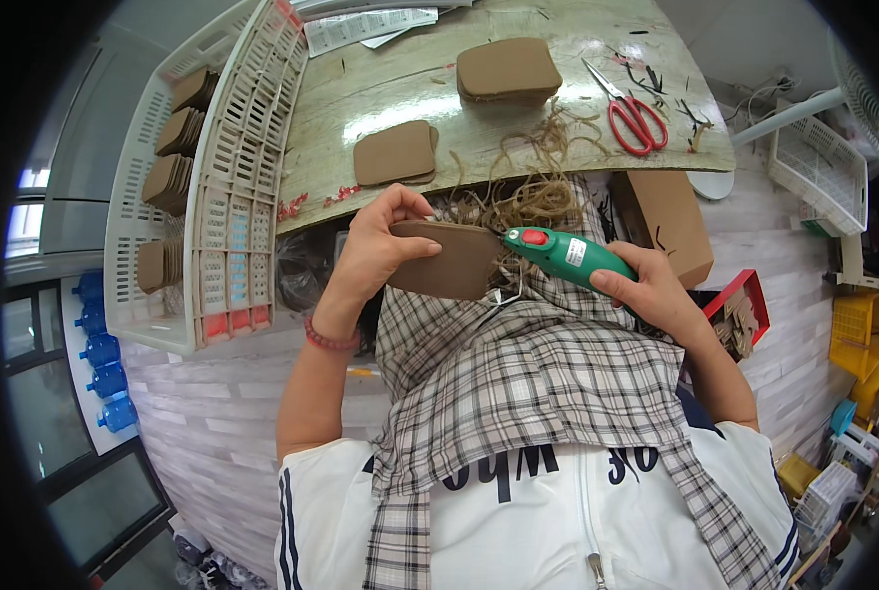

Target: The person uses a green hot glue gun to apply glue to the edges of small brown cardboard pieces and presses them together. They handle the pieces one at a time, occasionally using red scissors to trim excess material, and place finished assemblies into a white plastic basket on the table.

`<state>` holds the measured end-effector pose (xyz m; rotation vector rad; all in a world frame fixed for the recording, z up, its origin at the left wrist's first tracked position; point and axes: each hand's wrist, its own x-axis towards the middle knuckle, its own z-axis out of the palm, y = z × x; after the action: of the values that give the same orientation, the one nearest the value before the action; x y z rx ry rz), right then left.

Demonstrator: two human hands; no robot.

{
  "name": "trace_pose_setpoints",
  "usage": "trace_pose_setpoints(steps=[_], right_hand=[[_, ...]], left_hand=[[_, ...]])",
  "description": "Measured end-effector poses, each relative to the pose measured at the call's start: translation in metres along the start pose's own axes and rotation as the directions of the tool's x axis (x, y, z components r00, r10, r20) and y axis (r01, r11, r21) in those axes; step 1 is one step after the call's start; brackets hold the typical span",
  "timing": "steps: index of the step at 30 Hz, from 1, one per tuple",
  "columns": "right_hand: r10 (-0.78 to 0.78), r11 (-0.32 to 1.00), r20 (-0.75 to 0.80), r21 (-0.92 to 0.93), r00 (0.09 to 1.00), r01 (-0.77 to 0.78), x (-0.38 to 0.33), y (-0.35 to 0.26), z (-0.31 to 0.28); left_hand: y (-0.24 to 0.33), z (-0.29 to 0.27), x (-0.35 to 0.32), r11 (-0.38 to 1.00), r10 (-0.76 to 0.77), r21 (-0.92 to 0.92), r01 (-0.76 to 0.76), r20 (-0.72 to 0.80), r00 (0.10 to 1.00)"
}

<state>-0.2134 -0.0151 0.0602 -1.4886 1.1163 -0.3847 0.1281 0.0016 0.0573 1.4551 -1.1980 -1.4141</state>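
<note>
My left hand (378, 241) pinches a flat brown piece (449, 261) with rounded corners, thumb on top, above my lap. In my right hand (656, 285) is a green handheld electric cutter (567, 254) with a red switch. The cutter's tip meets the right edge of the brown piece; its blade is too small to make out. Below and beyond them, thin curly brown offcut strips (538, 202) hang from the table edge onto my checked apron (518, 383).
On the table (380, 84) lie a short stack (395, 154) and a taller stack (508, 69) of brown pieces, and red-handled scissors (631, 118). A white crate (247, 177) with more pieces stands left. At right are a cardboard box (666, 226) and a red box (744, 310).
</note>
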Motion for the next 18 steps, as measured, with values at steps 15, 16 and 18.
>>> trace_pose_setpoints(steps=[15,16,18], right_hand=[[-0.080,0.984,0.021,-0.155,0.997,0.082,-0.004,-0.011,-0.001],[-0.104,0.979,0.021,-0.172,0.994,0.106,-0.003,-0.011,-0.001],[-0.097,0.975,0.026,-0.196,0.995,0.101,-0.001,-0.015,0.001]], left_hand=[[-0.002,0.027,0.008,0.998,-0.053,0.035,0.049,0.130,0.990],[-0.002,0.029,0.008,0.998,-0.057,0.041,0.052,0.141,0.988],[-0.001,0.035,0.007,0.997,-0.082,0.012,0.081,0.167,0.983]])
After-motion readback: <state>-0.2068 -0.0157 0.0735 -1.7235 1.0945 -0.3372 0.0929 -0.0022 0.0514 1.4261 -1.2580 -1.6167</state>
